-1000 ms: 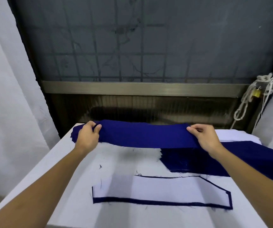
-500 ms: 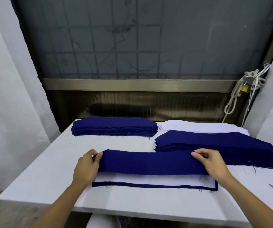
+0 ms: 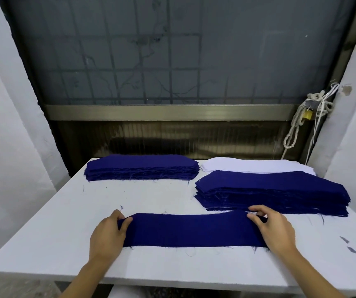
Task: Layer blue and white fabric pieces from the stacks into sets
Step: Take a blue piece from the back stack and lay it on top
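I see the blue piece flat on the surface, its long axis running 9 to 3 o'clock. The left hand has its grip pinched on the 9 o'clock end, the right hand on the 3 o'clock end. The white stack lies at 1 o'clock, nearer the right hand. I can't tell whether a white layer lies beneath.

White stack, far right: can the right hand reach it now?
Probably yes, once it lets go: the right hand pinches the blue piece, and only the right blue stack lies before the white stack.
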Tool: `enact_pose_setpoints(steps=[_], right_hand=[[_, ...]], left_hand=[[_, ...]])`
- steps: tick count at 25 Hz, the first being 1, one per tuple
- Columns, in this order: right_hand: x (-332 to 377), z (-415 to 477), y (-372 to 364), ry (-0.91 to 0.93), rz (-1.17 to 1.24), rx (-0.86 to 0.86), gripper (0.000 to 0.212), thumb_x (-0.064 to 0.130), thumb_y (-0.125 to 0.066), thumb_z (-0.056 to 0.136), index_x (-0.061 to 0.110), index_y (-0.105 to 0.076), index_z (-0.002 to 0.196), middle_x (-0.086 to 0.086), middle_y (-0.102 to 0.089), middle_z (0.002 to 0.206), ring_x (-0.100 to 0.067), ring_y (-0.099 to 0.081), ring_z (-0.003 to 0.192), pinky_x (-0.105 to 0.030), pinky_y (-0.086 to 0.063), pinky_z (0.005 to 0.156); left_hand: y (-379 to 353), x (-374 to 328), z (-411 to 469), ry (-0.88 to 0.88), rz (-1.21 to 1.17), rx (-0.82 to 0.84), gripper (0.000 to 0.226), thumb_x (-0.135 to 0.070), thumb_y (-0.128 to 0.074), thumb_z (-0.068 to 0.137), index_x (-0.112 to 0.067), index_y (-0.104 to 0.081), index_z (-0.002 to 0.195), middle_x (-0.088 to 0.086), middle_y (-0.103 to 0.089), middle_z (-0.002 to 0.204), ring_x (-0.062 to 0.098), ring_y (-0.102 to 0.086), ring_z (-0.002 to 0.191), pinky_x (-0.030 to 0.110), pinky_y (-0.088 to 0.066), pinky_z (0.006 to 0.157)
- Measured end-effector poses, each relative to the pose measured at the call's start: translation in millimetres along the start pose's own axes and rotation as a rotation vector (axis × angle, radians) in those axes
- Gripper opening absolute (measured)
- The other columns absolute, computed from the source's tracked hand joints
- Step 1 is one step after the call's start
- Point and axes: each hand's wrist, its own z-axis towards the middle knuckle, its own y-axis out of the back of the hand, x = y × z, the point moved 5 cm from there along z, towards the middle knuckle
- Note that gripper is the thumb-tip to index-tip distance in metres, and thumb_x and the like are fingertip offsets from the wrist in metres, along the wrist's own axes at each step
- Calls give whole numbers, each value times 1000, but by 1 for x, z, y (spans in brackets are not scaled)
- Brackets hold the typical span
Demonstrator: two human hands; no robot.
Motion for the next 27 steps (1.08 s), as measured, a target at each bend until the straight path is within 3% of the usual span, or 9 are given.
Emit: enact_pose_setpoints(steps=[2,4,8,13,16,19,23,27], right_hand=[[-1,1,-1,4,-82,-15,13,44,-67,94,39,-70,106,26,-62,89,0,-59,77,-24,-41,54],[-2,2,-4,38,-157,-29,18,44,-66,94,34,-72,108,22,-60,96,-4,-55,90,-25,-44,58],[-5,3,-9,46,-244,-30,28,45,-66,94,26,-72,114,9,-60,109,-15,-50,105,-31,-49,79],[-4,1,-16,63,-468,-19,41,63,-55,92,29,-65,113,8,-65,110,-18,-53,104,-34,-46,87],[-5,0,-19,56,-518,0,46,66,-53,91,27,-68,110,7,-62,110,-18,-52,103,-34,-45,87],[0,-2,-18,124,-538,-14,45,59,-56,92,21,-70,112,5,-58,107,-18,-52,97,-34,-46,83],[8,-8,-15,133,-471,37,32,49,-54,93,25,-62,114,10,-65,101,-13,-54,91,-28,-46,79],[13,-12,-8,86,-386,63,26,38,-57,92,23,-65,112,10,-62,82,-12,-55,77,-28,-46,67]], left_hand=[[-1,1,0,-9,-6,-15,26,-38,-63,99,-27,-51,77,-10,-60,67,8,-58,62,28,-44,50],[0,-1,0,-41,18,-51,18,-35,-66,97,-24,-57,86,-9,-60,84,13,-56,79,30,-47,61],[-5,-2,0,-115,172,-82,23,-35,-65,97,-16,-66,110,0,-64,107,23,-56,97,37,-47,81],[-9,-4,-1,-168,281,-78,28,-45,-61,97,-18,-65,90,-3,-61,84,19,-51,79,35,-43,72],[-9,-7,-2,-179,338,-38,36,-52,-57,97,-18,-62,87,-5,-56,81,19,-52,76,35,-46,68],[-7,-13,-3,-207,270,-10,38,-59,-55,94,-23,-53,84,-12,-54,69,14,-53,64,33,-47,60],[-2,-17,-6,-193,246,5,45,-66,-51,91,-25,-49,73,-14,-48,57,10,-50,54,29,-43,50],[0,-13,-6,-161,159,37,45,-60,-48,95,-25,-44,67,-8,-52,57,10,-52,55,30,-43,51]])
